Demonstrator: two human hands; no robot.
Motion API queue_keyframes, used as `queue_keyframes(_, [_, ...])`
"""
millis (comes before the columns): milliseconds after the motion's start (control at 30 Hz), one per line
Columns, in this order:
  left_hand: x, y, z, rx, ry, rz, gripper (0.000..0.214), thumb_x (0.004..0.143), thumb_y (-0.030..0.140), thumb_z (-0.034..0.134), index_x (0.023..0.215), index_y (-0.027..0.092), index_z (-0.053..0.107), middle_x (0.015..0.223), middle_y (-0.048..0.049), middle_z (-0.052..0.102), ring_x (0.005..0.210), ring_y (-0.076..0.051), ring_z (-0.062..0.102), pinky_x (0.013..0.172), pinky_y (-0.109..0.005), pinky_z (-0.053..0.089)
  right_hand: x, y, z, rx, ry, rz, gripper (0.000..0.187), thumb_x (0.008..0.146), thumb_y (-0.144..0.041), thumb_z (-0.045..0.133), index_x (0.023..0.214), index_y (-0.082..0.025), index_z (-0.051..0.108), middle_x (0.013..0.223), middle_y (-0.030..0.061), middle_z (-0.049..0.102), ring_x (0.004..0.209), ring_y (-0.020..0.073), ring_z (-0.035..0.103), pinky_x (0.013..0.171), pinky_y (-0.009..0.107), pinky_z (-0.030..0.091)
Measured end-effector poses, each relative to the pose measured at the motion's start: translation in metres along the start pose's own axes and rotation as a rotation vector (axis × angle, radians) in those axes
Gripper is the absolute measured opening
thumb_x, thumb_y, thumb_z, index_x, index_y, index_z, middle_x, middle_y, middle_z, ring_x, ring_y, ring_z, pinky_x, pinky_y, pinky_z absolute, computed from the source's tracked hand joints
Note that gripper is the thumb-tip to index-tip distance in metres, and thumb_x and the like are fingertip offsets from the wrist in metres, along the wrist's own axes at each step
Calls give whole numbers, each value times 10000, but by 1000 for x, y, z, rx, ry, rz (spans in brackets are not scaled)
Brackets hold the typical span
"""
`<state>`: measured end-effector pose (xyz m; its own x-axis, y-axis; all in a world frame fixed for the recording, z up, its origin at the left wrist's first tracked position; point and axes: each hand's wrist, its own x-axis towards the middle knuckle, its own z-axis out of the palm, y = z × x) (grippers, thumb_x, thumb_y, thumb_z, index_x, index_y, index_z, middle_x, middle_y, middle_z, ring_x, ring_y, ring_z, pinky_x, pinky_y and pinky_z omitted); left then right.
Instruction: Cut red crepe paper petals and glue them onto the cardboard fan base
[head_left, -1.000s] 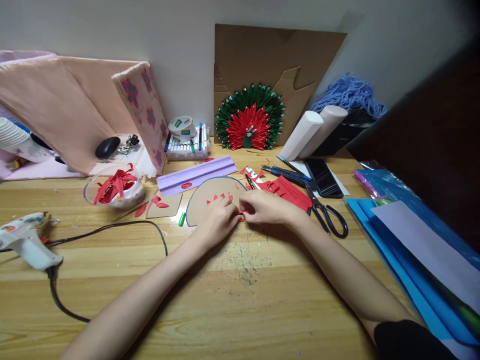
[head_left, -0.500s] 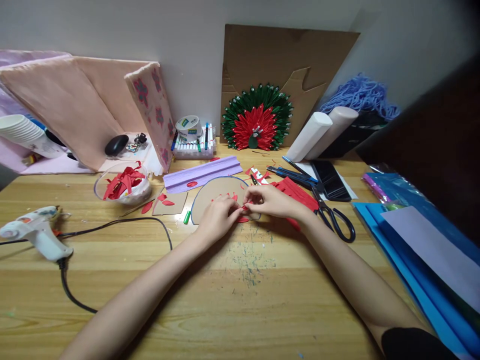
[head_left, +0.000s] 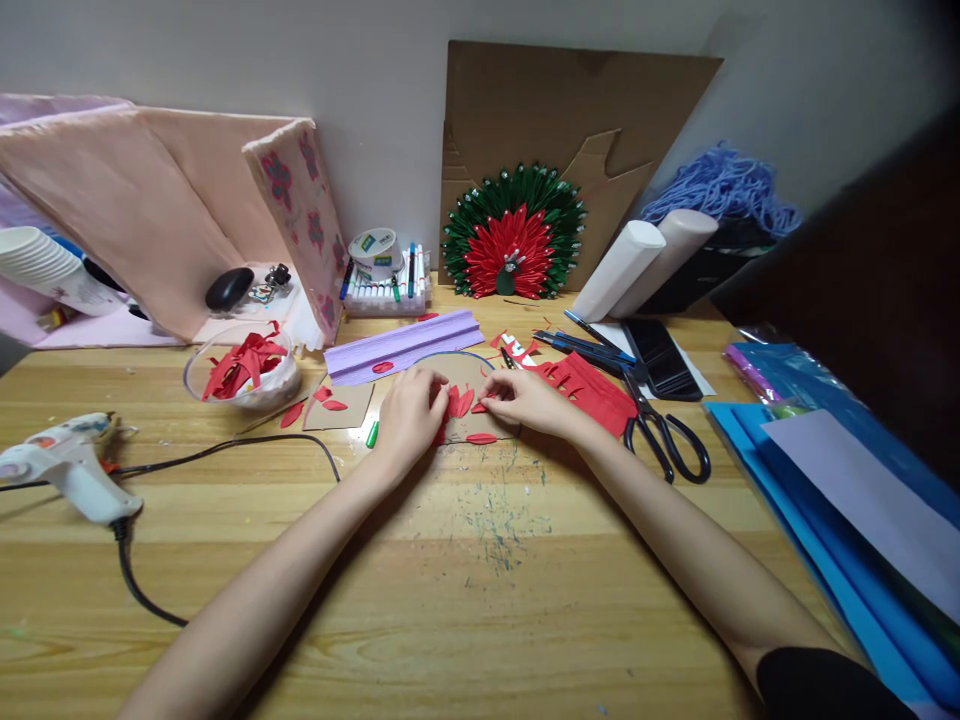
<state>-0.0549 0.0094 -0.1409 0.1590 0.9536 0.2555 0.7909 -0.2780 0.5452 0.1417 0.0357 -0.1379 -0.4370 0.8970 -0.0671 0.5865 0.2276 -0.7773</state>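
A cardboard semicircle (head_left: 491, 427) with a blue-marked edge lies in front of me, bearing several red paper petals (head_left: 460, 402). My right hand (head_left: 534, 402) pinches a small red petal (head_left: 479, 407) above its right part. My left hand (head_left: 412, 412) rests over the left part, its fingers bent and slightly apart from the thumb, close to the petals; what lies beneath the palm is hidden. Another loose petal (head_left: 481, 439) is at the cardboard's front edge. Cut red crepe paper (head_left: 596, 395) lies beside my right wrist.
Black-handled scissors (head_left: 669, 445) and a phone (head_left: 660, 358) are at right. A glue gun (head_left: 79, 462) with its cord, a bowl of red scraps (head_left: 244, 370) and a small cardboard piece (head_left: 349, 412) are at left. Behind stand purple paper (head_left: 405, 346) and a red-green peacock piece (head_left: 514, 240).
My hands have parted. The left hand has drawn back leftward, uncovering red petals on the cardboard. The right hand stays near the same place, pinching a petal.
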Motion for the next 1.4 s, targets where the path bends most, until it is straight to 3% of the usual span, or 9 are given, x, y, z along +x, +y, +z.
queue_keyframes(433, [-1,1,2,13,-24,36,116,830,211,514,921,189,582,908,-63,611,857,-207,563,741,-326,440,2,-1,13,19,24,-82,134,756,-164,576,889,-174,569,784,25,622,693,130,567,647,263,455])
queue_keyframes(833, [-2,2,5,-64,-131,99,86,807,232,550,873,194,590,882,-48,616,861,-203,546,745,-328,435,-1,-4,5,-56,-78,-189,151,786,-165,551,936,-179,555,820,25,608,730,143,562,656,266,441])
queue_keyframes(1067, [-4,4,7,-18,-115,130,98,805,245,565,884,193,592,876,-49,615,851,-205,536,735,-329,420,1,-1,10,-57,-6,-158,170,755,-159,575,920,-178,540,772,13,588,690,137,547,614,255,437])
queue_keyframes(1400, [-5,3,8,-21,-120,141,95,812,255,561,874,187,585,875,-48,609,851,-202,535,751,-329,425,7,7,17,201,103,-24,139,712,-126,544,838,-174,507,750,2,556,645,114,541,601,256,470])
